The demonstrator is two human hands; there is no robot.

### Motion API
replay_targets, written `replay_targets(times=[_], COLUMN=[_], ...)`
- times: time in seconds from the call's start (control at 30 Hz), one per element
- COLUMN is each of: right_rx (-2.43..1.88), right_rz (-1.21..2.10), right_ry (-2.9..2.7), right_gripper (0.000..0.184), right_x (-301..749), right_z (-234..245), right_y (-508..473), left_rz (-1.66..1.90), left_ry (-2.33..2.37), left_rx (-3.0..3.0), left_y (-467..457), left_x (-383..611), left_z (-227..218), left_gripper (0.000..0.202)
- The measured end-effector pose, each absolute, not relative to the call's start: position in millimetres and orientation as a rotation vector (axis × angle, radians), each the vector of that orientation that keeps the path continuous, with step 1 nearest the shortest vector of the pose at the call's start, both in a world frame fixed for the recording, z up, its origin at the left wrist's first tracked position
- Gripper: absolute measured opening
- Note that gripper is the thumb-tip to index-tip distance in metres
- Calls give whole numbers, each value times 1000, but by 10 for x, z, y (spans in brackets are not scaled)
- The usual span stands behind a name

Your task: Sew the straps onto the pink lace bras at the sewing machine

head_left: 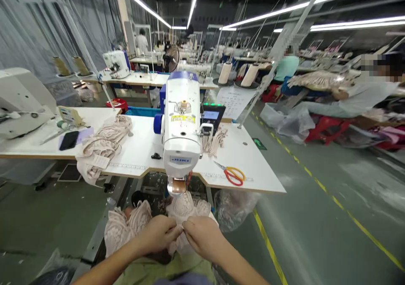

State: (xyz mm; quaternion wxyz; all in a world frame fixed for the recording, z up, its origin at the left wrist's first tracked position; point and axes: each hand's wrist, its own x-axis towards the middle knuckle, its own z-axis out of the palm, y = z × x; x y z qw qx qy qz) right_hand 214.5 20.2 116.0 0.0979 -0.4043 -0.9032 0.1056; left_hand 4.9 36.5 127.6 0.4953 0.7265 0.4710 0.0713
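Both hands meet in front of the white sewing machine (182,129), low in the view. My left hand (161,232) is closed, its thumb and fingers pinching the edge of a pale pink gathered garment piece (183,205). Close beside it, my right hand (202,236) is closed on the same piece, fingertips nearly touching the left ones. The piece lies just below the machine's needle end (177,186); its lower part is partly hidden by my hands. To the left of my left hand sits another bunch of pale pink garment pieces (126,221).
Red-and-orange-handled scissors (232,174) lie on the white table (262,175) at right. Pale pink strips (104,143) hang over the table's front edge at left, near a black phone (68,140). Co-workers sit at the right, beyond a yellow-taped aisle.
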Motion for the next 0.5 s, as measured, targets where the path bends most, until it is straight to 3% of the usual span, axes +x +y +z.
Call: replay_targets(times=[0.07,0.17,0.27,0.5], right_rx=[-1180,-1177,-1275,-1340], right_rz=[234,383,586,782], right_ry=[-2655,-2513,-2215,-1945], right_gripper=[17,19,27,18], right_x=[2115,2100,2103,1927], right_z=[1032,918,893,602], right_y=[229,227,195,156], left_rz=[250,405,527,592], left_ry=[1011,923,1011,1252], left_rx=[1202,752,907,1463], left_y=[346,273,209,200], left_x=[84,134,152,176], left_z=[1087,907,860,754], left_gripper=[61,61,61,70])
